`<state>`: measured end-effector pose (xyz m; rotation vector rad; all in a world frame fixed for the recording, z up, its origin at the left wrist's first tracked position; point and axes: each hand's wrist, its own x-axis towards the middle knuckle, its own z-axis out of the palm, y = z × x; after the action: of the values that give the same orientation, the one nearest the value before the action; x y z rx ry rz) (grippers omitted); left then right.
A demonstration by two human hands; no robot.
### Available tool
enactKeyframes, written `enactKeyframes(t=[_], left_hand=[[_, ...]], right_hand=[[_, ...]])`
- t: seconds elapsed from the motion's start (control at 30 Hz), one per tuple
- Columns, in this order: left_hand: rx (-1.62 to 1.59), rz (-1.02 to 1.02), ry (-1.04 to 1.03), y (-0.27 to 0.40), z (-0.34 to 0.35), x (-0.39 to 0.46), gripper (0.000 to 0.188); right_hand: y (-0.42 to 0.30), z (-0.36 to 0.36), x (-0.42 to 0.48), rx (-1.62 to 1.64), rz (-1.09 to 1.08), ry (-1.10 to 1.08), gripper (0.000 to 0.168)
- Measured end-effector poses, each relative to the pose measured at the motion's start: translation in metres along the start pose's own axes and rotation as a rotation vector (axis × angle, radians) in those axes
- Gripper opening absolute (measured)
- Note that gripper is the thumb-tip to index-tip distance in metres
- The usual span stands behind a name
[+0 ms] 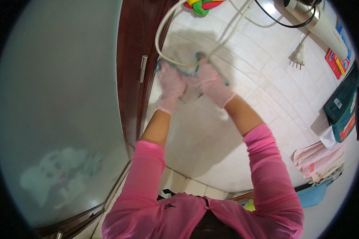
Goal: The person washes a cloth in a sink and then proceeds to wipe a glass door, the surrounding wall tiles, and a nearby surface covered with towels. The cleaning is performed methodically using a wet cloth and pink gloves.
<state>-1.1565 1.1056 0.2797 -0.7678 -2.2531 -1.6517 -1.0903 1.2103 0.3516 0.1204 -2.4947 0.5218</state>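
Note:
My left hand (172,85), in a pale pink glove, is raised beside the dark wooden door frame (133,68). Close to its right, my right hand (214,82) wears a matching glove. Both are blurred and seem to hold parts of a thin, see-through thing with a teal edge (199,56), perhaps a mesh or net; its kind is unclear. Its edge shows at the fingertips of both hands. A looped white cable (160,38) hangs in front of the fingers. Behind the hands is a pale tiled wall (251,77).
A hair dryer (326,30), a white plug (299,56) and a dark green packet (341,103) are at the right. Pink towels (317,156) hang below, near a light blue plastic basin (312,195). A frosted glass panel (59,83) fills the left. A knotted coloured cloth (202,6) is at the top.

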Motion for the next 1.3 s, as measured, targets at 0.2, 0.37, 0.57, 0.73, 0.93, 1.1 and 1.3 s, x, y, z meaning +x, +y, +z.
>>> enactKeyframes(t=[0.2,0.37,0.57,0.73,0.93,1.1,1.3], left_hand=[[-0.126,-0.313,0.005,-0.130,0.072,-0.071,0.132],[-0.144,-0.161,-0.158,-0.175,0.140,-0.168,0.110],[0.239,0.407,-0.168,-0.013,0.119,-0.163,0.079],[0.370,0.724,-0.106,0.154,0.120,-0.124,0.064],[0.213,1.111,0.119,0.297,0.125,-0.095,0.052],[0.173,1.129,0.406,0.393,0.113,-0.050,0.064],[0.104,1.106,0.251,0.375,0.132,-0.089,0.058]], right_hand=[[-0.033,0.061,-0.052,-0.310,0.252,-0.572,0.029],[0.044,0.072,-0.169,-0.486,-0.036,-0.890,0.023],[0.010,-0.072,-0.219,-0.416,0.111,-0.629,0.023],[0.063,-0.171,-0.257,-0.990,0.196,-0.028,0.031],[0.031,-0.302,-0.212,-0.986,0.018,0.541,0.048],[-0.013,-0.363,-0.156,-0.467,0.334,1.014,0.050],[0.018,-0.329,-0.223,-0.805,0.406,0.696,0.056]])
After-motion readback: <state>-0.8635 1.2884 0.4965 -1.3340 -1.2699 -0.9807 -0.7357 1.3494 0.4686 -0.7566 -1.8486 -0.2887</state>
